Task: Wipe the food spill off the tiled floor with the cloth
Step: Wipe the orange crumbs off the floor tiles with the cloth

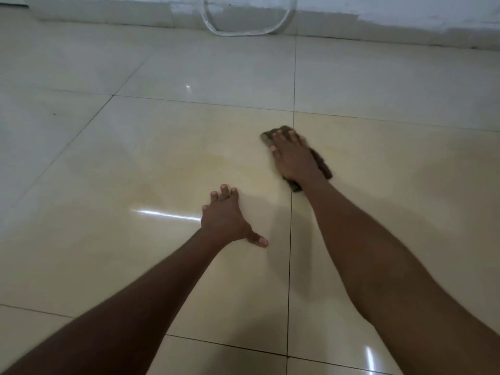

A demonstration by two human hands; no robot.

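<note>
On the tiled floor (135, 158): right hand (293, 155) fingers (281, 138) flat on cloth (322, 163), left hand (224, 215) splayed.

An indoor room, probably domestic, is suggested by glossy cream floor tiles (189, 131), a whitewashed wall (378, 12) at twelve o'clock and a looped hose (243, 33) against it.

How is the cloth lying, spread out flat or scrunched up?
Scrunched up: the brown cloth pokes out in uneven lumps around the right hand pressing it down.
</note>
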